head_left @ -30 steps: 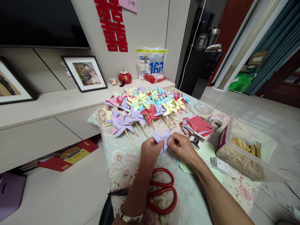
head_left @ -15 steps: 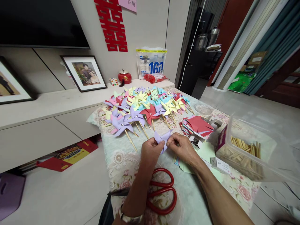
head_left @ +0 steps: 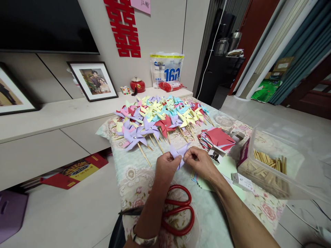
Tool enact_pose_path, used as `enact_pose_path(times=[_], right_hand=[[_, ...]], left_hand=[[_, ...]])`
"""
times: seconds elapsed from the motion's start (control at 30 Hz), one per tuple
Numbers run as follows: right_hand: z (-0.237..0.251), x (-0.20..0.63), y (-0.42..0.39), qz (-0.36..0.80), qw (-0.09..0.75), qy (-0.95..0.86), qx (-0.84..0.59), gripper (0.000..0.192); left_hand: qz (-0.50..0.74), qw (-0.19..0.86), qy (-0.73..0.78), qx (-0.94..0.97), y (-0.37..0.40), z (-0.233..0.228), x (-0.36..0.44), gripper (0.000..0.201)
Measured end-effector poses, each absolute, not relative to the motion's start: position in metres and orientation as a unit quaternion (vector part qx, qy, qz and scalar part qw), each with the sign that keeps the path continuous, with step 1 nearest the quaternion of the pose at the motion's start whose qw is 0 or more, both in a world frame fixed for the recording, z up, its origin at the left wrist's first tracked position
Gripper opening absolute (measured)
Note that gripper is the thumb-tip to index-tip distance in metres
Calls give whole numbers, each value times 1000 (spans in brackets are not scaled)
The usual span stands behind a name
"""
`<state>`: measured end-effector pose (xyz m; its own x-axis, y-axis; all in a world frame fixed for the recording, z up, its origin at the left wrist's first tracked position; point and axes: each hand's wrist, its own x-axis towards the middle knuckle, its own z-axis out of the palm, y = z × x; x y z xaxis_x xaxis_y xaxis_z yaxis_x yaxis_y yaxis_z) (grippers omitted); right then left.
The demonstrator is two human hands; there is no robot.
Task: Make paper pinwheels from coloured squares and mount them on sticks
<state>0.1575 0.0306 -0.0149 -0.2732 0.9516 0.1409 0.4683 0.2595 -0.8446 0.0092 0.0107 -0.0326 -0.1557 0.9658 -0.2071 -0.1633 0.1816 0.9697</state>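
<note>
A purple paper pinwheel (head_left: 178, 151) is held above the table between both of my hands, its blades partly folded in. My left hand (head_left: 167, 167) pinches it from the left, with the thumb over the middle. From the right, the fingertips of my right hand (head_left: 200, 160) are closed on its edge near the centre; whether they also hold a pin is too small to tell. No stick shows on this pinwheel. Beneath my left forearm lie scissors with red handles (head_left: 190, 220). Beyond my hands, finished pinwheels on sticks (head_left: 165, 124) are heaped in several colours.
Right of my hands are a stack of cut paper sheets (head_left: 219, 137), an opened small box (head_left: 216, 155) of dark pieces and a white box (head_left: 242, 182). A clear plastic bin (head_left: 269, 179) holds short wooden sticks. A cabinet (head_left: 51, 117) runs along the left and back.
</note>
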Motion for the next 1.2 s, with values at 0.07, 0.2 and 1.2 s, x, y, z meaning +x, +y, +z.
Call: enact_pose_path(times=[0.07, 0.2, 1.2], right_hand=[[-15, 158, 31, 353, 342, -715, -497, 10], [-16, 157, 31, 353, 341, -716, -497, 10], [-9, 163, 26, 516, 352, -670, -401, 77]], left_hand=[[525, 540, 549, 363, 11, -33, 9, 25], [526, 544, 547, 358, 12, -33, 10, 23], [249, 549, 499, 622, 43, 18, -27, 14]])
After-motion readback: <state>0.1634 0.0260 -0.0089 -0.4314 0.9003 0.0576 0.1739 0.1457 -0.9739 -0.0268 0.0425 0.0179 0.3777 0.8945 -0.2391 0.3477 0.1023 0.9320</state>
